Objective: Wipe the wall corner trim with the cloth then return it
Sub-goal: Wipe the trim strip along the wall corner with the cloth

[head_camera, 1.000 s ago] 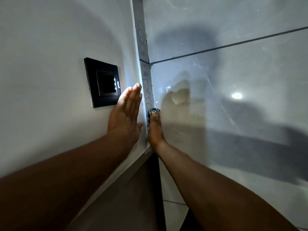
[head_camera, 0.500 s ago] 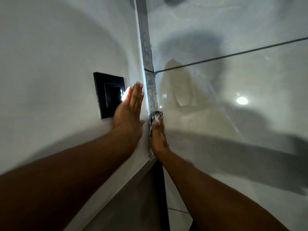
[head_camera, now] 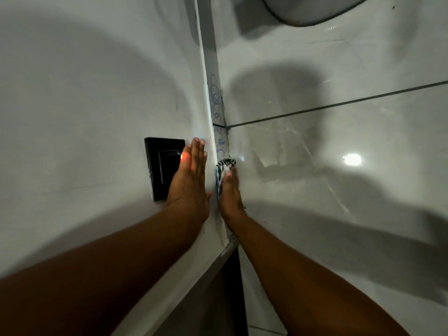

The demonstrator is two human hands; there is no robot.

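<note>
A black switch [head_camera: 161, 170] sits on the plain left wall [head_camera: 84, 117]. The right wall's glossy tiles [head_camera: 339, 166] reflect a lamp [head_camera: 352, 159].

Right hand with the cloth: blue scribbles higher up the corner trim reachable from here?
Probably yes. The right hand presses the cloth on the trim just below the scribbles; nothing blocks the strip above.

Glossy smooth wall tiles [head_camera: 339, 166]; striped woven cloth [head_camera: 224, 167].

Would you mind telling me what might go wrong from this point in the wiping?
The left hand lies flat beside the black wall switch, so it may press it by accident. Blue scribbles run up the corner trim above the cloth under the right hand; short strokes may miss them.
</note>
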